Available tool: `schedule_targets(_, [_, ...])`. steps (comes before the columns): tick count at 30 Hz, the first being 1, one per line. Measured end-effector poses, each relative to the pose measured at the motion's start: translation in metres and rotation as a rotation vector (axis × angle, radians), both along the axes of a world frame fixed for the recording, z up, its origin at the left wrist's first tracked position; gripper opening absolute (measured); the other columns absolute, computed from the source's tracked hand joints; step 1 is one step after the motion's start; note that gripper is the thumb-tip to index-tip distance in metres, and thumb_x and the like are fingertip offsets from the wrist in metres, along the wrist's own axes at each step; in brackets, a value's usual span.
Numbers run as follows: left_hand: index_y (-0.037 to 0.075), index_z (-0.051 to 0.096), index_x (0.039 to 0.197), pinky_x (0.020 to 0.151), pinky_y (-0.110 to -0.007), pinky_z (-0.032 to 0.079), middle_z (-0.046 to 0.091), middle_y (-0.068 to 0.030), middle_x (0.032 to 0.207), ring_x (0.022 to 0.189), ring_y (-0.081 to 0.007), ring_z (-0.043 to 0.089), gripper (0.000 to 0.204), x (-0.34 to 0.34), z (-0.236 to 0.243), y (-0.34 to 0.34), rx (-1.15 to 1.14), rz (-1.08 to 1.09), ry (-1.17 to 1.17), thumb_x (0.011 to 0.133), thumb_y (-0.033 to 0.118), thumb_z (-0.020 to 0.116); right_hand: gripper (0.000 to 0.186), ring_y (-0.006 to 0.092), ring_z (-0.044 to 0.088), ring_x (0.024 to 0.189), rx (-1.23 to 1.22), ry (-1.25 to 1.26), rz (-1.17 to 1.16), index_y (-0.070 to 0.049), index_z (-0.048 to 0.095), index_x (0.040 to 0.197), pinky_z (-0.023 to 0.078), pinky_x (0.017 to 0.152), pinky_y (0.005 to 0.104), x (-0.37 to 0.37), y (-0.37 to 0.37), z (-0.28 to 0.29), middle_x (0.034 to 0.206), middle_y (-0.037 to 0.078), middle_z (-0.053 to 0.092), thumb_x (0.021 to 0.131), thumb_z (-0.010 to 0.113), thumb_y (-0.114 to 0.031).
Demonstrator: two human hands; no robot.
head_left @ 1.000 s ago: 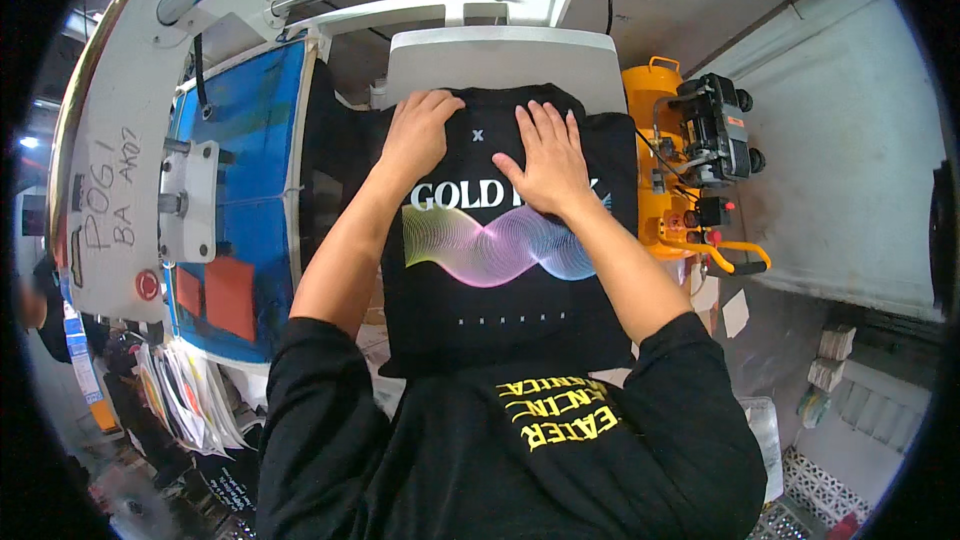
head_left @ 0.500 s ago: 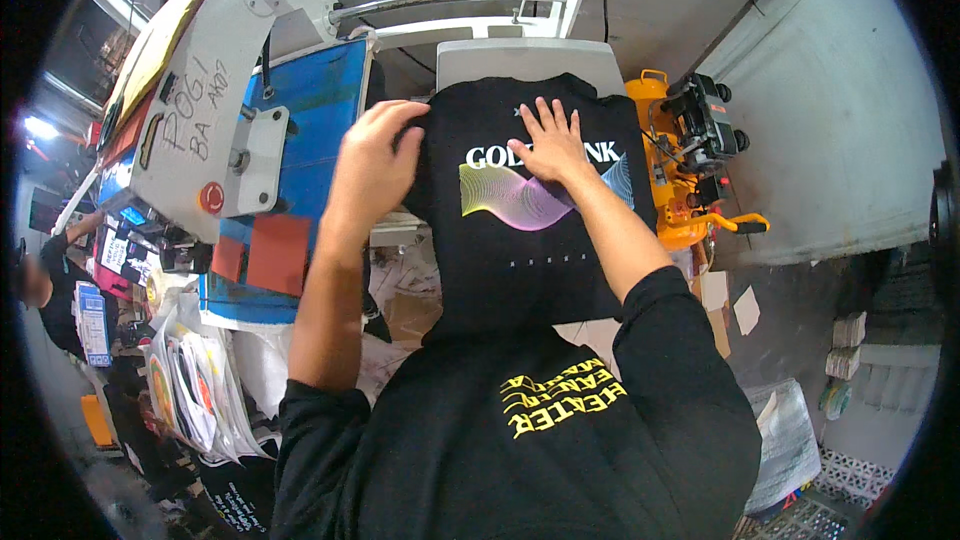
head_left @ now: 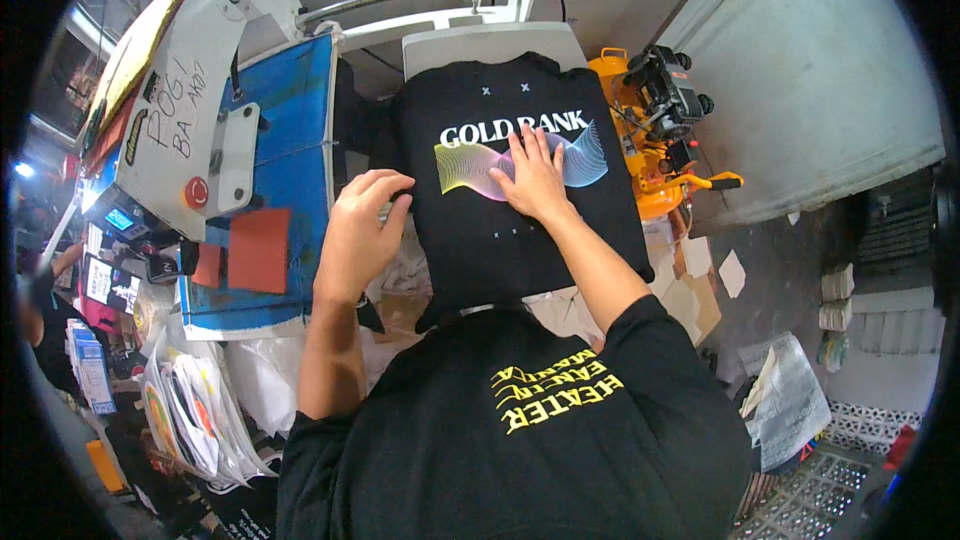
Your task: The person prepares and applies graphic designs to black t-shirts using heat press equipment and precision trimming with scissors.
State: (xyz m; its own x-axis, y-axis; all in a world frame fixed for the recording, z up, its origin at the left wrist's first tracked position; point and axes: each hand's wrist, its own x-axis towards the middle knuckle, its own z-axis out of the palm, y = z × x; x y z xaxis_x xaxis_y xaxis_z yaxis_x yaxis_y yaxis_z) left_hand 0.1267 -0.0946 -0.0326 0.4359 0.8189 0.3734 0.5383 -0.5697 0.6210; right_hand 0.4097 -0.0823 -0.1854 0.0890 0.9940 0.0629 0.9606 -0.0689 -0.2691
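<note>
A black shirt lies spread on a pale press platen, printed with white lettering, small crosses and a wavy multicoloured line pattern. My right hand rests flat over the middle of the print with fingers spread. My left hand is at the shirt's left edge, fingers loosely bent and thumb apart; whether the fingertips touch the fabric I cannot tell. Both forearms come in from the lower edge.
A white heat press head with a red button stands left beside a blue padded board with red pads. Right are a yellow compressor and wall. Stacked papers lie lower left; a co-worker is far left.
My left hand has left the shirt's upper left and moved down along its left edge. My right hand has slid down from the upper shirt onto the coloured print.
</note>
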Motion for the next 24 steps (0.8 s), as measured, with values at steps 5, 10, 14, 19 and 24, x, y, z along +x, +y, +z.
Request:
schedule_targets(5, [0.004, 0.071, 0.105, 0.09, -0.039, 0.054, 0.072, -0.0109, 0.105, 0.1, -0.0271, 0.07, 0.018, -0.071, 0.073, -0.004, 0.679, 0.623, 0.078, 0.088, 0.003, 0.065, 0.059, 0.0449, 0.041, 0.138, 0.319, 0.122, -0.059, 0.0, 0.057, 0.135, 0.03, 0.116, 0.0559, 0.069, -0.046, 0.007, 0.146, 0.026, 0.049, 0.088, 0.07, -0.034])
schedule_targets(10, [-0.005, 0.068, 0.103, 0.084, -0.048, 0.051, 0.07, -0.0226, 0.103, 0.094, -0.0394, 0.067, 0.051, -0.247, 0.064, 0.018, 0.334, 1.245, 0.283, 0.101, 0.046, 0.058, 0.05, 0.045, 0.045, 0.134, 0.324, 0.228, -0.302, 0.003, 0.061, 0.128, 0.035, 0.114, 0.0524, 0.126, -0.119, 0.002, 0.14, 0.027, 0.053, 0.089, 0.07, -0.026])
schedule_targets(14, [-0.002, 0.07, 0.097, 0.084, -0.052, 0.048, 0.068, -0.0223, 0.096, 0.091, -0.0439, 0.064, 0.059, -0.225, 0.035, 0.018, 0.444, 1.144, 0.461, 0.099, 0.055, 0.055, 0.046, 0.0421, 0.048, 0.132, 0.3, 0.268, -0.415, 0.003, 0.061, 0.127, 0.037, 0.113, 0.0489, 0.149, -0.144, -0.005, 0.139, 0.025, 0.054, 0.091, 0.07, -0.024])
schedule_targets(19, [0.0, 0.069, 0.102, 0.082, -0.052, 0.049, 0.071, -0.0232, 0.098, 0.095, -0.0446, 0.065, 0.06, -0.231, 0.007, 0.013, 0.214, 1.231, 0.332, 0.098, 0.057, 0.054, 0.046, 0.0404, 0.051, 0.13, 0.224, 0.341, -0.362, 0.002, 0.061, 0.128, 0.041, 0.111, 0.0459, 0.164, -0.154, 0.003, 0.138, 0.024, 0.056, 0.091, 0.07, -0.024])
schedule_targets(24, [0.0, 0.063, 0.09, 0.076, -0.048, 0.05, 0.069, -0.0182, 0.084, 0.082, -0.0399, 0.067, 0.063, -0.238, 0.005, 0.002, 0.148, 1.266, 0.415, 0.094, 0.063, 0.057, 0.054, 0.0378, 0.051, 0.133, -0.069, 0.688, -0.533, 0.002, 0.059, 0.133, 0.04, 0.111, 0.0438, 0.178, -0.165, -0.01, 0.142, 0.024, 0.055, 0.095, 0.068, -0.035])
